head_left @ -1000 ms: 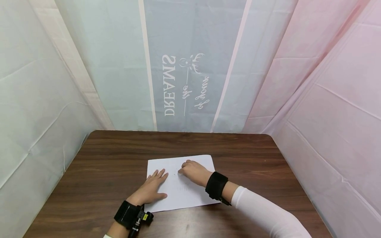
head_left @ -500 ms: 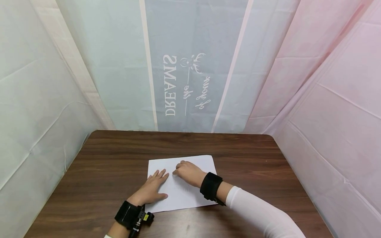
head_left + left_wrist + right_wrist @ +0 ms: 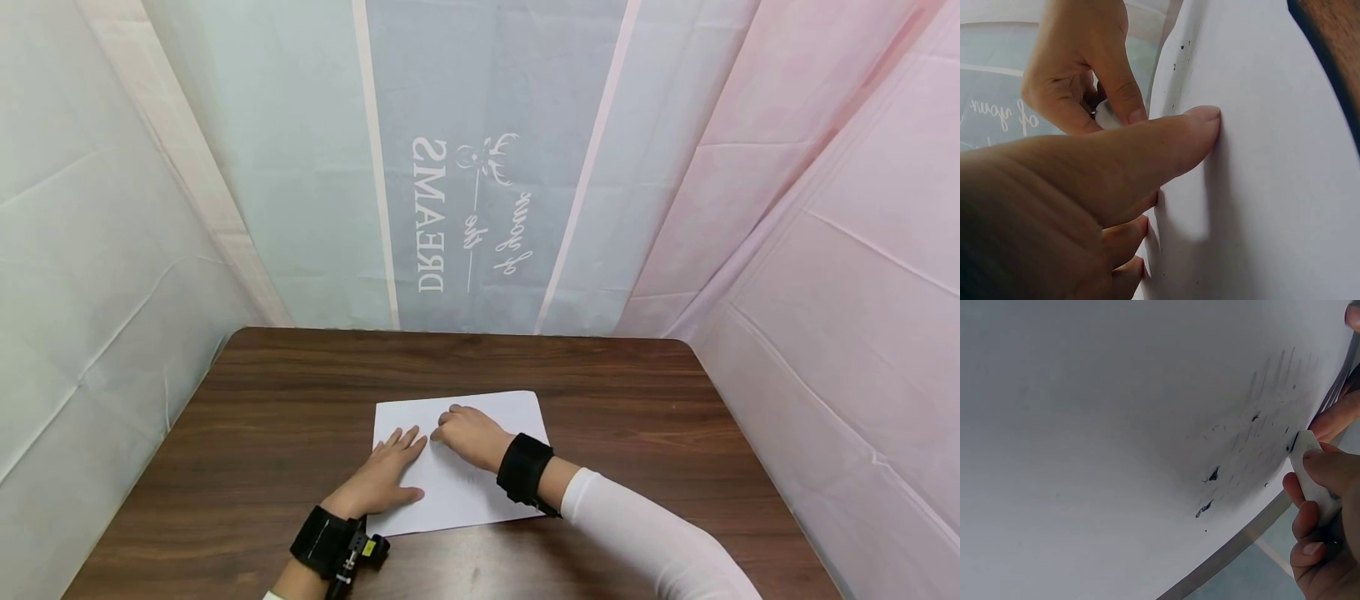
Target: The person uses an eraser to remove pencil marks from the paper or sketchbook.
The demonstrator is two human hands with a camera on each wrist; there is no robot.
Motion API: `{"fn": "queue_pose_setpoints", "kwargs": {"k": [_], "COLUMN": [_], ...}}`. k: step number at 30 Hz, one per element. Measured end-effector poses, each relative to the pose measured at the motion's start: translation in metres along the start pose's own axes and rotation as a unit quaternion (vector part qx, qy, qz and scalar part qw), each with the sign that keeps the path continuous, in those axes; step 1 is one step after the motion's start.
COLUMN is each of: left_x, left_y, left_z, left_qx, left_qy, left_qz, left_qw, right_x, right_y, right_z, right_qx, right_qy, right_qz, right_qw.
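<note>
A sheet of white paper [image 3: 457, 500] lies on the table. My left hand [image 3: 378, 479] rests on its left part with fingers spread and thumb apart. My right hand [image 3: 472, 435] pinches a white eraser [image 3: 1307, 481] between thumb and fingers, its end against the paper just beyond the left fingertips. In the right wrist view, faint grey pencil strokes [image 3: 1282, 369] run across the sheet, with dark eraser crumbs [image 3: 1212, 474] scattered around them. From the left wrist, the eraser shows only partly, behind the left thumb [image 3: 1185, 128].
The dark wood-grain table [image 3: 615, 417] extends around the paper on all sides. Pale curtains [image 3: 315, 208] hang behind it and at both sides. Black straps [image 3: 525, 471] with small cameras sit on both wrists.
My right hand has slid left across the paper with the eraser, nearer to the left fingertips. My left hand stays in place.
</note>
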State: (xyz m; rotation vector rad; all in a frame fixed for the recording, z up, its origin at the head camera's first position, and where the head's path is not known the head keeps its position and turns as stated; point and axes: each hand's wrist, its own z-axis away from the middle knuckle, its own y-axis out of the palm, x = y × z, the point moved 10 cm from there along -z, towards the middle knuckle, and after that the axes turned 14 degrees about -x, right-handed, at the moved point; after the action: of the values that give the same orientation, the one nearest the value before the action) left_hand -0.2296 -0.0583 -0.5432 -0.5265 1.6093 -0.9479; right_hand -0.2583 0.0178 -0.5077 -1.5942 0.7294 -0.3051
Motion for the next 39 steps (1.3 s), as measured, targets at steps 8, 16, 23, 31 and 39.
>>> {"fn": "queue_pose_setpoints", "kwargs": {"k": [8,16,23,31,39], "left_x": [0.001,0.002,0.000,0.001,0.001], "left_y": [0.000,0.001,0.000,-0.001,-0.002], "left_z": [0.002,0.001,0.001,0.000,0.001], "left_qx": [0.003,0.002,0.000,-0.004,-0.003], "left_qy": [-0.011,-0.009,-0.011,-0.008,-0.006], "left_qz": [0.002,0.002,0.009,0.007,0.017], "left_qw": [0.9999,1.0000,0.9999,0.9999,0.9998], "right_x": [0.002,0.005,0.004,0.000,-0.004], "right_y": [0.003,-0.001,-0.002,-0.003,-0.002], "right_z": [-0.001,0.001,0.005,0.010,0.018], "right_qx": [0.015,0.010,0.003,-0.004,-0.020], "right_qy": [-0.015,-0.049,-0.067,-0.070,-0.069], "right_qz": [0.028,0.057,0.077,0.080,0.079], "right_qw": [0.999,0.997,0.995,0.994,0.994]}}
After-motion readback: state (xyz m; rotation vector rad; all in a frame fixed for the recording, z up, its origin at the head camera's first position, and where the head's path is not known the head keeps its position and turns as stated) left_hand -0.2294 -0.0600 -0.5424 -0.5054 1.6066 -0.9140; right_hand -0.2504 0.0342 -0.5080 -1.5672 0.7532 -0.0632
